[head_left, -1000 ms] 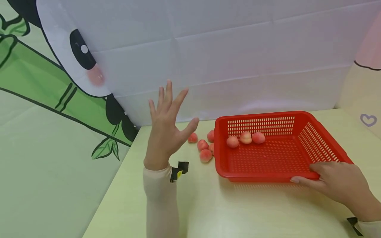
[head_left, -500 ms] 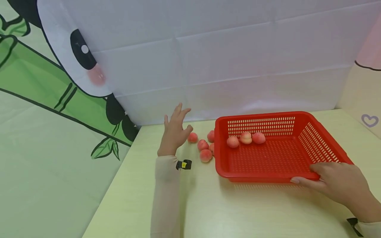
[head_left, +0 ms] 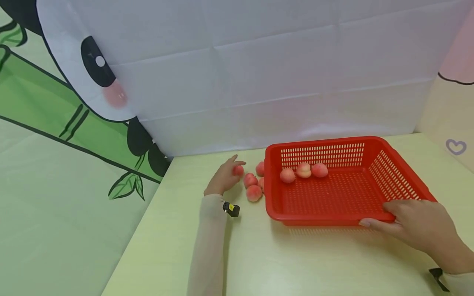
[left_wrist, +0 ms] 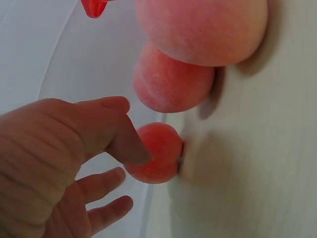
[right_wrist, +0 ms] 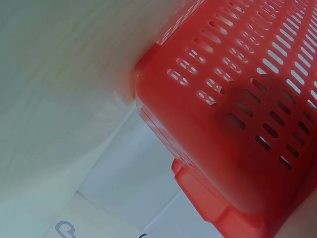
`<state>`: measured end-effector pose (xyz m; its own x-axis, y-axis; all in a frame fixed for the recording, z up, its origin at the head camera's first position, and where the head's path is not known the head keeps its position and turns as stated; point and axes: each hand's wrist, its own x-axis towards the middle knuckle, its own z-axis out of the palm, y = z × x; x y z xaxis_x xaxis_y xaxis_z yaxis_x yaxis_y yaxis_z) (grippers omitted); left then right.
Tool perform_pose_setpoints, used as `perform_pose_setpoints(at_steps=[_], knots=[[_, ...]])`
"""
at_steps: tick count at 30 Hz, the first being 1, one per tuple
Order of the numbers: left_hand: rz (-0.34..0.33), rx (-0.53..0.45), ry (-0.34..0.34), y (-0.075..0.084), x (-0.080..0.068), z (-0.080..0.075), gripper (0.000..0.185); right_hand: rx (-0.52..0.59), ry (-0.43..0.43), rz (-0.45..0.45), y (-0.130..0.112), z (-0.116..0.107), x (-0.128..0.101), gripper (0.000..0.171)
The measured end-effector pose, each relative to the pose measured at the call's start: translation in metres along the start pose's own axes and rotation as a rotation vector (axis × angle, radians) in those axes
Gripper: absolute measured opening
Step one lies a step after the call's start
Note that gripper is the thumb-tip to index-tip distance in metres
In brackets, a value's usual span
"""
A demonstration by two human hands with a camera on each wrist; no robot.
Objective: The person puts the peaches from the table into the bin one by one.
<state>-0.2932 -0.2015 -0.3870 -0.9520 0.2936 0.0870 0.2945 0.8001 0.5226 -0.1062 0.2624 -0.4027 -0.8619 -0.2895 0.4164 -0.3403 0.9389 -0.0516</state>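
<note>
My left hand [head_left: 223, 176] reaches to the farthest-left peach [head_left: 238, 170] on the table. In the left wrist view the thumb overlaps that peach [left_wrist: 157, 151] and the other fingers are spread beyond it, loosely bent. More peaches lie close by, including a pinkish-red one [head_left: 254, 193] at the front of the group. On the right, my right hand [head_left: 422, 226] grips the front right corner of a red plastic basket [head_left: 333, 220], thumb outside and fingers over the rim. Inside the basket, three peaches [head_left: 303, 170] sit toward the back left. The right wrist view shows the basket's slotted wall [right_wrist: 198, 119] from outside.
The pale wooden table [head_left: 166, 246] meets a white cloth backdrop [head_left: 259, 74] at its far edge. Green bamboo and a panda face are printed on the cloth at left. Peaches at the basket's left side are partly hidden behind its wall.
My left hand has come down and slightly right, from raised with fingers spread to beside the farthest-left peach. My right hand and the basket have stayed in place.
</note>
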Motion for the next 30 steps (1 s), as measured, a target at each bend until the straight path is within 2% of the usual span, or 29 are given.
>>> perform_pose_setpoints(at_steps=[3,6,8,15,22,26,30], knots=[[-0.029,-0.007,-0.035,-0.003,0.000,0.002,0.054,-0.004,-0.007,0.001,0.000,-0.001,0.000,0.061],[-0.035,0.004,-0.041,-0.004,-0.002,0.002,0.048,0.000,0.006,-0.004,-0.001,-0.002,0.001,0.061],[-0.044,0.007,-0.025,-0.004,-0.003,0.003,0.041,0.000,0.017,-0.009,0.000,-0.002,0.001,0.063],[-0.095,-0.016,0.035,-0.003,-0.007,0.002,0.016,-0.007,-0.026,-0.001,0.000,-0.002,0.001,0.061],[-0.127,0.004,0.064,-0.005,-0.011,0.001,0.024,-0.011,-0.050,0.004,-0.002,-0.005,0.001,0.059],[-0.146,0.014,0.024,-0.005,-0.011,0.000,0.050,-0.010,-0.028,0.000,-0.001,-0.006,0.001,0.059],[-0.178,0.017,-0.020,-0.004,-0.012,-0.002,0.047,-0.008,-0.029,0.003,-0.001,-0.006,0.001,0.059]])
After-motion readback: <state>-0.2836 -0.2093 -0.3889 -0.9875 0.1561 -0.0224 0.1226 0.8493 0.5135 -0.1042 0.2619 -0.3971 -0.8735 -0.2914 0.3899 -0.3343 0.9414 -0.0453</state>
